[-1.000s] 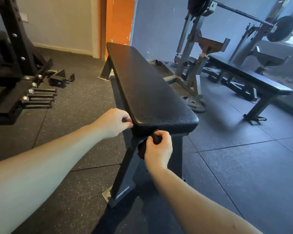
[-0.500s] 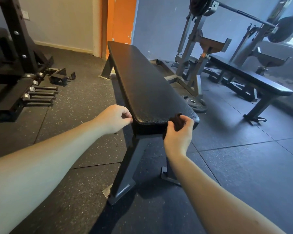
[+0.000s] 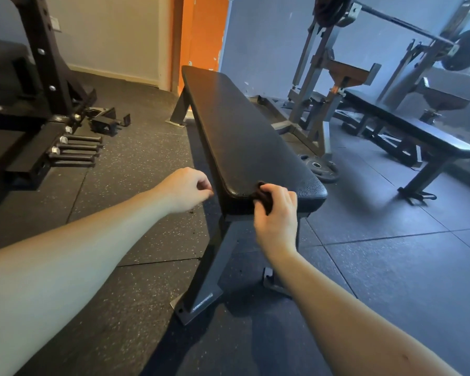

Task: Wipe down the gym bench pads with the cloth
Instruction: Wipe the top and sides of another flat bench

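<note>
A long flat bench with a black padded top (image 3: pixel 244 134) runs away from me on grey steel legs. My right hand (image 3: pixel 278 213) grips a small dark cloth (image 3: pixel 259 195) and holds it against the near end edge of the pad, most of the cloth hidden under the fingers. Just left of the pad's near corner hovers my left hand (image 3: pixel 186 189), fingers curled, holding nothing and apart from the bench.
A black rack base with bolts (image 3: pixel 73 147) stands at the left. A weight plate (image 3: pixel 320 168) lies on the floor right of the bench. Behind it stand a grey barbell rack (image 3: pixel 318 85) and a second bench (image 3: pixel 421 131). Rubber floor tiles surround me.
My right hand has brought the cloth up from under the pad's near end, then slid it left along the end edge. My left hand stays beside the corner.
</note>
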Tool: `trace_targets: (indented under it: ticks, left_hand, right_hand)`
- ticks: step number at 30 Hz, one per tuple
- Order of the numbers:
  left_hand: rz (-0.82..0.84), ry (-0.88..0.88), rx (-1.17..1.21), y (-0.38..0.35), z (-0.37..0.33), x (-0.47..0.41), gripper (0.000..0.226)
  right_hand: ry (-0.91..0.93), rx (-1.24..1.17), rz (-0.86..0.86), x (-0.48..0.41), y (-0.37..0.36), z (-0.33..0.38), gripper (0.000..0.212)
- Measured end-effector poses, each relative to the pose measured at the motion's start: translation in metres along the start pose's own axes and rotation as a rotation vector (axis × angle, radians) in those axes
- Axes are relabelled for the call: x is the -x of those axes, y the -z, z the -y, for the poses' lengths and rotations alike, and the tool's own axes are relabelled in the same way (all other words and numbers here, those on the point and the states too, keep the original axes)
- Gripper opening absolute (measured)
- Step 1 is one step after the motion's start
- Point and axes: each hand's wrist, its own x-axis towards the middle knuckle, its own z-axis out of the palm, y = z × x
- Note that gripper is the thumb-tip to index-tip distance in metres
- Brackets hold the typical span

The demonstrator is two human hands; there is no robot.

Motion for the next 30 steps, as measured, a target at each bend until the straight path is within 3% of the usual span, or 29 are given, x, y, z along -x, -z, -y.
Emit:
trace_targets:
  ticks: [2,5,11,16,23,30]
  left_hand:
    - [0.0,-0.002,0.001,0.001,0.001,0.0,0.009]
    - [0.005,-0.003,0.012,0.0,0.001,0.0,0.01]
    - [0.024,0.033,0.019,-0.002,0.004,0.0,0.01]
    - [0.011,0.024,0.008,-0.003,0.004,-0.001,0.01]
    - [0.039,0.02,0.026,-0.007,0.007,-0.007,0.012]
    - [0.085,0.044,-0.01,-0.019,0.015,-0.013,0.019]
  right_hand:
    - [-0.127,-0.022,-0.064,-0.002,0.008,-0.011,0.029]
    - [-0.144,-0.056,-0.064,0.003,0.005,-0.008,0.032]
    - [0.234,0.0,0.072,0.01,-0.028,0.027,0.037]
    - [0.407,0.14,0.145,0.017,-0.033,0.009,0.04]
    - [0.164,0.154,0.129,0.035,-0.009,-0.025,0.045]
    - [0.26,0.134,0.088,0.02,-0.026,-0.004,0.037]
